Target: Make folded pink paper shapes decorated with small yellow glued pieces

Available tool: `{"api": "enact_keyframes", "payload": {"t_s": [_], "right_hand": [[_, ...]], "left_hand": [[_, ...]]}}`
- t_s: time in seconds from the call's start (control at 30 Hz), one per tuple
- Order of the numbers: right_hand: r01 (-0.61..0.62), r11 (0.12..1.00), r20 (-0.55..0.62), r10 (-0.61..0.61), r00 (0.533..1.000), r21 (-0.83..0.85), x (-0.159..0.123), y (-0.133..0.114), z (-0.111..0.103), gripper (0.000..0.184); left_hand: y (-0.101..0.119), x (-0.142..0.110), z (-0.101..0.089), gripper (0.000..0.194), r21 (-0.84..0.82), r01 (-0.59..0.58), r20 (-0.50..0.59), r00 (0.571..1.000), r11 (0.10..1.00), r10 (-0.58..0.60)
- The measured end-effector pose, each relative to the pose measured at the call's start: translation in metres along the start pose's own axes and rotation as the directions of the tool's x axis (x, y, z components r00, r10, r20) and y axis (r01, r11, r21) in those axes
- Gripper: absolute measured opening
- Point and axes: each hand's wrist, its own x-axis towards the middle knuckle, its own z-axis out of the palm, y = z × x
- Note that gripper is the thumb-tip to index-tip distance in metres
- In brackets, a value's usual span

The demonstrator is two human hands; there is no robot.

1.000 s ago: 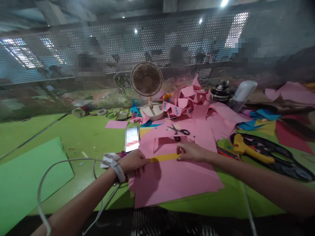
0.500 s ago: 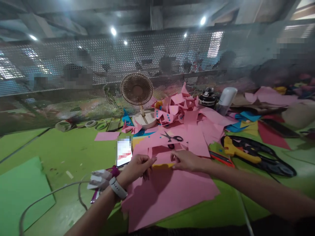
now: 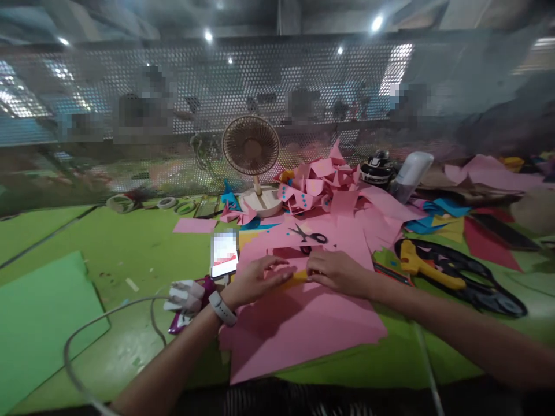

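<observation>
A narrow yellow paper strip (image 3: 299, 278) lies across the large pink paper sheet (image 3: 295, 335) in front of me. My left hand (image 3: 260, 279) rests on the strip's left side, fingers stretched out and lying nearly flat. At its right end, my right hand (image 3: 336, 270) has bent fingers closed over the strip; the thumb is mostly hidden. Black-handled scissors (image 3: 309, 236) lie on pink paper just beyond my hands, their blades apart. A heap of folded pink paper pieces (image 3: 318, 182), some with blue dots, stands farther back.
A lit phone (image 3: 224, 254) and a white plug adapter (image 3: 185, 296) with a cable are left of the sheet. A small fan (image 3: 251, 147) stands behind. To the right are a yellow-handled tool (image 3: 427, 271) on a black piece and a white-topped bottle (image 3: 414, 173). Green sheets (image 3: 47, 323) lie far left.
My left hand has flattened from a pinch onto the strip. My right fingers have come down over its other end. The whole view has shifted slightly.
</observation>
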Motion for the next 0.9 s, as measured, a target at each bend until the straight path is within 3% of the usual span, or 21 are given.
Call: {"api": "enact_keyframes", "payload": {"t_s": [0.1,0.17,0.23,0.33,0.53,0.67,0.9], "right_hand": [[0.122,0.989,-0.030,-0.125,0.992,-0.081,0.002,-0.003,-0.008,0.023],[0.137,0.989,-0.058,-0.139,0.989,-0.050,0.007,0.001,-0.014,0.024],[0.052,0.999,-0.110,-0.053,0.992,-0.012,0.015,0.014,-0.021,0.026],[-0.233,0.966,-0.117,0.220,0.968,-0.109,0.031,0.048,-0.030,0.030],[-0.341,0.903,0.024,0.359,0.933,-0.261,0.053,0.103,-0.016,0.024],[-0.357,0.878,0.052,0.392,0.919,-0.318,0.063,0.111,-0.006,0.025],[-0.341,0.880,0.108,0.394,0.913,-0.331,0.069,0.114,-0.011,0.026]], "left_hand": [[-0.003,0.002,0.004,0.035,-0.257,0.136,0.153,0.983,0.957,-0.099],[-0.007,0.002,0.005,0.034,-0.400,0.219,0.233,0.963,0.890,-0.133],[-0.010,0.002,0.005,0.033,-0.491,0.253,0.220,0.962,0.834,-0.162],[-0.015,0.000,0.003,0.034,-0.590,0.227,0.116,0.973,0.775,-0.197],[-0.016,-0.006,-0.001,0.040,-0.593,0.156,0.063,0.987,0.790,-0.147],[-0.013,-0.009,-0.002,0.039,-0.614,0.186,0.080,0.982,0.768,-0.173],[-0.014,-0.010,-0.002,0.038,-0.631,0.170,0.081,0.985,0.757,-0.153]]}}
